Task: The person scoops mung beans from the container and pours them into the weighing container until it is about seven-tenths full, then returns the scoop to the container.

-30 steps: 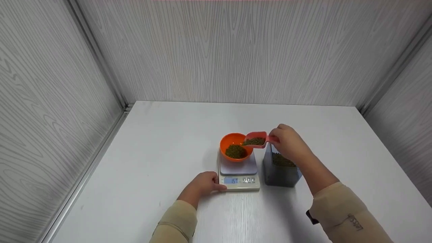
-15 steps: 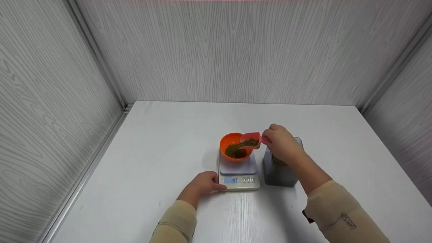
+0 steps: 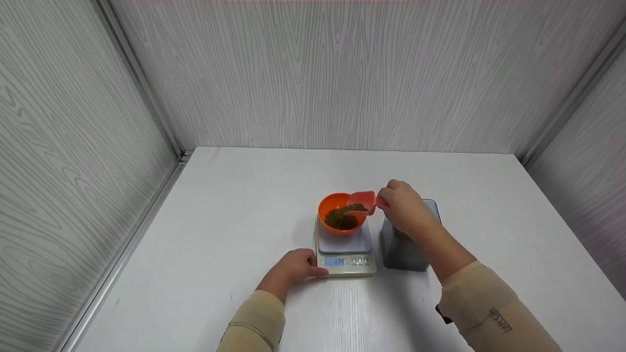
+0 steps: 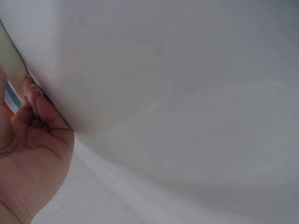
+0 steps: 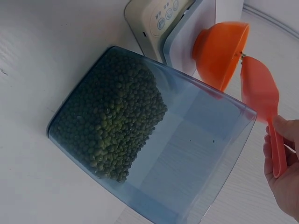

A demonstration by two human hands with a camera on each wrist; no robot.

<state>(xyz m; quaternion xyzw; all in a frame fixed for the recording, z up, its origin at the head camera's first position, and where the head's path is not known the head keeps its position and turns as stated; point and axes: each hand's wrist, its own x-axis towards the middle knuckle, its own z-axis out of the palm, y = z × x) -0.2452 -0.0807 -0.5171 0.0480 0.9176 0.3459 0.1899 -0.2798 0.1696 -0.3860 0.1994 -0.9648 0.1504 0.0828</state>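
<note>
In the head view, an orange bowl (image 3: 330, 199) stands on a white kitchen scale (image 3: 346, 247) with a lit number display, and green beans (image 3: 341, 221) lie inside it. My right hand (image 3: 405, 209) pinches the handle of a red scoop (image 3: 361, 198), tilted over the bowl's right rim with beans at its lip. The right wrist view shows a few beans between scoop (image 5: 259, 88) and bowl (image 5: 219, 52). My left hand (image 3: 296, 264) holds the scale's front left corner, thumb on the front edge; in the left wrist view its fingers (image 4: 46, 109) are curled along the scale's side.
Right of the scale stands a clear bluish container (image 5: 201, 140), partly filled with green mung beans (image 5: 117, 126) and partly under my right hand and forearm in the head view. Wood-grain panels (image 3: 313, 73) enclose the white table (image 3: 234, 210) at the back and sides.
My right hand has moved left with the scoop, tilting it further over the bowl. Beans have slid from it, the bowl's heap has grown and the display number has changed. The left hand stays put.
</note>
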